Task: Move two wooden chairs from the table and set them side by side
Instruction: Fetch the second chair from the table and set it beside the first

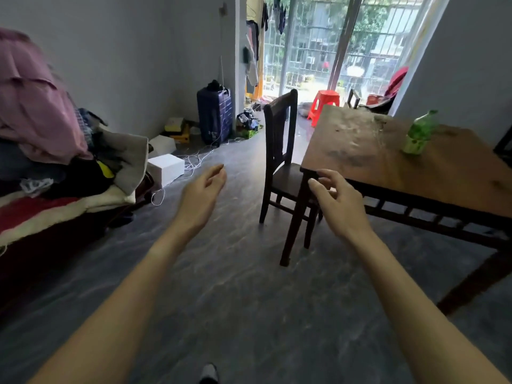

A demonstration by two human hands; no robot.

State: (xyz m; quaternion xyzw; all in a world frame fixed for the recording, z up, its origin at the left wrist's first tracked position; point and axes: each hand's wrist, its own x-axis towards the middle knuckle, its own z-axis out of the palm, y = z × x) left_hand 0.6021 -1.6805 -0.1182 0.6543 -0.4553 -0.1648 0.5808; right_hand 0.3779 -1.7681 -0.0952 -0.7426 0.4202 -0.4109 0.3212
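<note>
While both arms reach forward, the left hand (203, 189) and right hand (336, 200) hang empty, fingers loosely spread. One dark wooden chair (279, 159) stands tucked against the table (388, 162), at its left edge; a second chair (353, 98) shows beyond the table's far end.

The dark brown wooden chair (279, 151) stands by the mid-brown wooden table (388, 164) with pale scuffs. A green plastic bottle (419, 133), a red plastic stool (323, 104), a navy ribbed suitcase (214, 115), a white box (166, 169), a pink cloth (33, 106); the grey floor (235, 286) is faintly streaked.
</note>
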